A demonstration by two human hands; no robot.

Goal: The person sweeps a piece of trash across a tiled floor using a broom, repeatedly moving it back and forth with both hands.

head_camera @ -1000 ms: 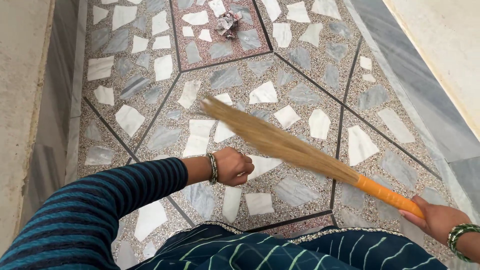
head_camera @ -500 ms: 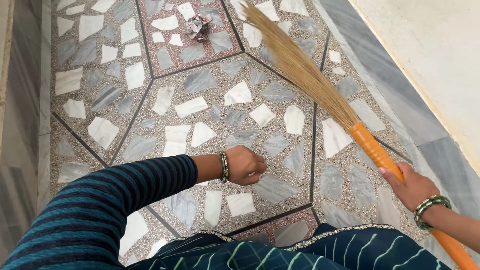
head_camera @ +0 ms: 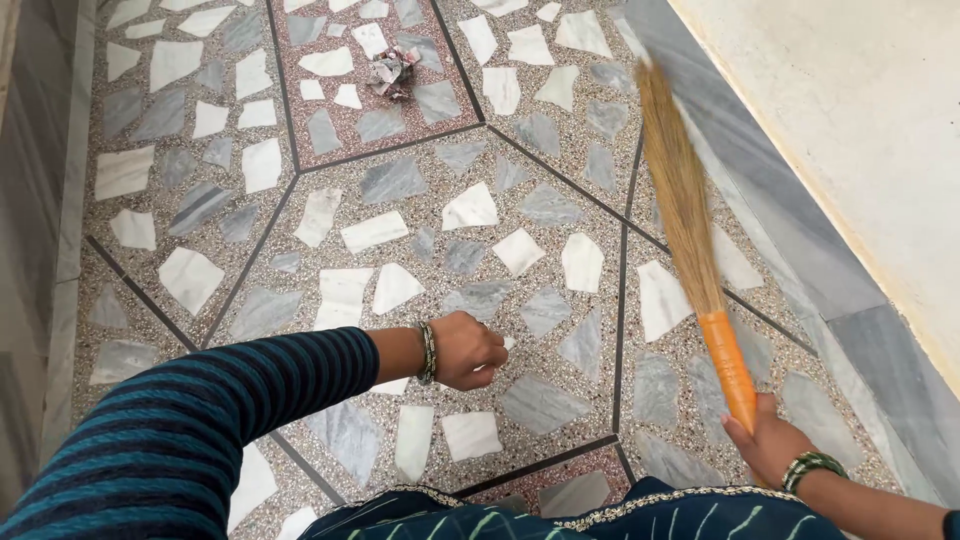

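Orange-handled broom [head_camera: 700, 270] sits clamped in the right hand [head_camera: 768, 448]; the left hand [head_camera: 466, 350] hangs fisted, holding nothing, above the terrazzo floor [head_camera: 400, 180].

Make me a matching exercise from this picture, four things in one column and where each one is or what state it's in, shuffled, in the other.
Things:
1. orange-handled grass broom
2. crumpled scrap of paper
3. left hand
4. right hand

Places or states:
A. closed in a loose fist over the floor, holding nothing visible
B. lying on the reddish floor panel at the top
C. bristles pointing up along the grey marble border
D. gripping an orange handle at lower right

Pairs: 1-C, 2-B, 3-A, 4-D
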